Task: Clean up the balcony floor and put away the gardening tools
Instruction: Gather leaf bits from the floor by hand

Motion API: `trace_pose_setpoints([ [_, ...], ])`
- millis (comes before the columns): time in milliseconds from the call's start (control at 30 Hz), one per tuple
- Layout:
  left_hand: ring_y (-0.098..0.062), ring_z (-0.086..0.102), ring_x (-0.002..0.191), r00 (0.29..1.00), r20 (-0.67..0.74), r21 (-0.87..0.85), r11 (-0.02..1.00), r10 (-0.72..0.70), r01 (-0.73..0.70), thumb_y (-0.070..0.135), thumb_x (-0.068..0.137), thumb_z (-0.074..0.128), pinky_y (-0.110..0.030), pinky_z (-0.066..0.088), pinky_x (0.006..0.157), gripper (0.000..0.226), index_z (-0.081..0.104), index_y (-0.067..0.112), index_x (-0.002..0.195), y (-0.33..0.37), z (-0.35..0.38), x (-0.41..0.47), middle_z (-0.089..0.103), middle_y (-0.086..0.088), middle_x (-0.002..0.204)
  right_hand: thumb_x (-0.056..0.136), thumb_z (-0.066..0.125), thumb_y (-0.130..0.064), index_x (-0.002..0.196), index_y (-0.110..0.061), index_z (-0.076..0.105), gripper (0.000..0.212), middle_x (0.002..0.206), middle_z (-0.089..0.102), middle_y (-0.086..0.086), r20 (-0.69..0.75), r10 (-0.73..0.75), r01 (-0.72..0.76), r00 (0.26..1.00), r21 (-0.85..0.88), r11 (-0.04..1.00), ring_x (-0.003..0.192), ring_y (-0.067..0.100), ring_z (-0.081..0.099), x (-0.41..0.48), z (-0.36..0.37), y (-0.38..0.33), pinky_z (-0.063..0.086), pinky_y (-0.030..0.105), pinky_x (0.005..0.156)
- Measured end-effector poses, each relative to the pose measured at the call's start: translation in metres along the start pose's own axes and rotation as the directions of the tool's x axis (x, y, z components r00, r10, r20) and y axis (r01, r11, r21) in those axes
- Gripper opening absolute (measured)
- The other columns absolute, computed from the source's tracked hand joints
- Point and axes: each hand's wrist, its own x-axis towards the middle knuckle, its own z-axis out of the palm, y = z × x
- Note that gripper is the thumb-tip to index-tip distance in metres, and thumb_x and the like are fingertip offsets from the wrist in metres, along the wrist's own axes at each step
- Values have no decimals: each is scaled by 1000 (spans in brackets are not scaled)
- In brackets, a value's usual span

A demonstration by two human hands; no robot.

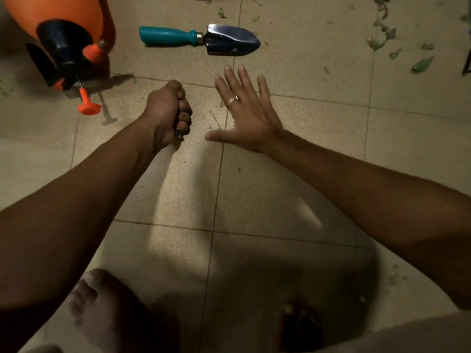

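A hand trowel (201, 39) with a teal handle and a dark metal blade lies on the tiled floor, blade pointing right. My right hand (244, 110) hovers below the blade, fingers spread and straight, holding nothing. My left hand (168, 113) is a fist gripped round a small dark object (179, 133); only its lower tip shows, so I cannot tell what it is. Green leaf scraps (390, 39) are scattered over the tiles at the upper right.
An orange pressure sprayer (63, 29) with a black pump head and orange plunger lies tipped over at the upper left. My bare feet (109, 309) stand on the tiles at the bottom. A few leaf bits (392, 277) lie at the lower right.
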Motion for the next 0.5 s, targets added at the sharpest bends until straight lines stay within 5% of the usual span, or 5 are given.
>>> trace_pose_setpoints([
  [167,-12,17,52,1000,16,-26,1000,-10,11,28,96,40,-22,17,42,31,38,28,65,-2,-4,4,29,6,61,81,31,-91,162,-22,1,111,170,-6,7,10,16,-16,1000,29,999,156,26,-9,21,-10,-2,-3,55,124],
  [267,-12,16,51,999,42,-63,998,-23,26,28,97,39,-20,16,40,32,38,28,65,-3,-5,5,28,7,61,102,30,-63,162,-18,8,79,170,2,5,-49,-23,34,999,254,967,157,19,-2,11,-13,4,-2,44,127],
  [367,-11,16,50,998,52,-89,996,-26,31,28,98,39,-19,17,39,33,37,28,65,-3,-7,6,27,7,62,109,16,-43,160,-14,24,59,169,14,5,-45,-51,62,998,281,958,157,17,5,6,-15,6,1,39,127],
  [500,-9,16,48,996,68,-124,990,-52,60,28,99,39,-19,16,37,35,37,28,64,0,-7,6,28,8,59,109,12,-37,157,-16,32,56,167,22,4,52,-246,222,968,286,932,156,14,10,13,-17,-4,5,34,127],
])
